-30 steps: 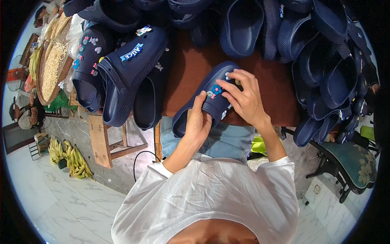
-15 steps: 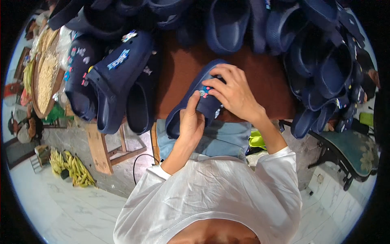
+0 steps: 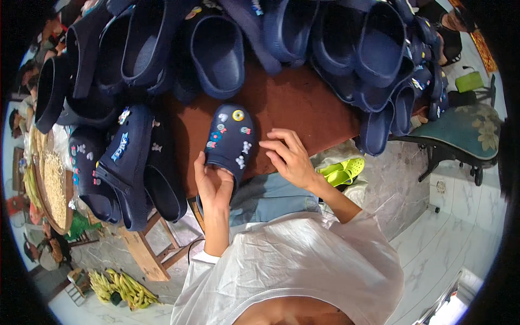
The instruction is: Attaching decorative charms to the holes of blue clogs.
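A navy foam clog [image 3: 229,145] rests toe-away at the near edge of the brown-covered table. Small charms dot its upper: a yellow ring, a blue flower, pink-and-white swirls and white figures. My left hand [image 3: 215,187] grips it at the opening, thumb along the outer side and fingers reaching inside, where their tips are hidden. Just right of the clog hovers my right hand [image 3: 291,161], its fingers apart and slightly bent, touching nothing. Left of these lies another navy clog [image 3: 129,154] with a blue lettered charm, strap toward me.
Navy clogs [image 3: 219,59] are heaped along the far side, and more clogs [image 3: 379,124] sit at the right. Brown cloth [image 3: 303,105] covers the table. Lime-green shoes [image 3: 342,172] lie below its edge. A padded chair [image 3: 460,132] stands right; a wooden stool [image 3: 143,254] stands lower left.
My right hand has come off the clog's upper and moved aside. The clog, still in my left hand, now shows its charms uncovered. The whole view has shifted.
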Available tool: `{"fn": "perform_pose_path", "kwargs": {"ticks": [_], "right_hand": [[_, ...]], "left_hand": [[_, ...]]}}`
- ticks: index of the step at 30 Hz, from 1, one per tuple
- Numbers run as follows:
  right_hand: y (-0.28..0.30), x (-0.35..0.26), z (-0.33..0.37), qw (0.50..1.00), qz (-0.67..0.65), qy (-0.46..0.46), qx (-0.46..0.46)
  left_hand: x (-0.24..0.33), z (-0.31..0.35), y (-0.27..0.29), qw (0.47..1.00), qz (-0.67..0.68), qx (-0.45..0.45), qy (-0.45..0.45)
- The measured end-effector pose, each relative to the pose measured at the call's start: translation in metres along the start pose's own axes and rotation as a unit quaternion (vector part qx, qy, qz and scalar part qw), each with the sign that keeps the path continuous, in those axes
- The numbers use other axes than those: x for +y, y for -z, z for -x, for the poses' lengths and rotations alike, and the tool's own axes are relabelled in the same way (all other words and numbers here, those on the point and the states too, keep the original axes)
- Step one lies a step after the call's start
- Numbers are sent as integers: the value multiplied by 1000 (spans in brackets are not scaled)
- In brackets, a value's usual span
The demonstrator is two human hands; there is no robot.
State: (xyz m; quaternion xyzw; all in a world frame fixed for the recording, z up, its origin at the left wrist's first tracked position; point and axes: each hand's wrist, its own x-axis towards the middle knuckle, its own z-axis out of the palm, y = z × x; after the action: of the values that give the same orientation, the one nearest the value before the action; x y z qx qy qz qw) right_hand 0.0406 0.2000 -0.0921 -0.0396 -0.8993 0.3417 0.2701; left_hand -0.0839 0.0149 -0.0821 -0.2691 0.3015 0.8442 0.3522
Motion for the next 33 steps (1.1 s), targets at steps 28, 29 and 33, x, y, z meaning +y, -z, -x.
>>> {"fn": "perform_pose_path", "kwargs": {"ticks": [28,29,33], "right_hand": [[46,16,124,914,-123,-322,216],[46,17,124,903,-127,-335,236],[28,34,144,862,-253,-374,231]], "left_hand": [[-206,-49,-82,952,-127,-277,38],[-199,-20,-96,949,-188,-251,36],[-183,24,-78,852,-391,-265,-225]]}}
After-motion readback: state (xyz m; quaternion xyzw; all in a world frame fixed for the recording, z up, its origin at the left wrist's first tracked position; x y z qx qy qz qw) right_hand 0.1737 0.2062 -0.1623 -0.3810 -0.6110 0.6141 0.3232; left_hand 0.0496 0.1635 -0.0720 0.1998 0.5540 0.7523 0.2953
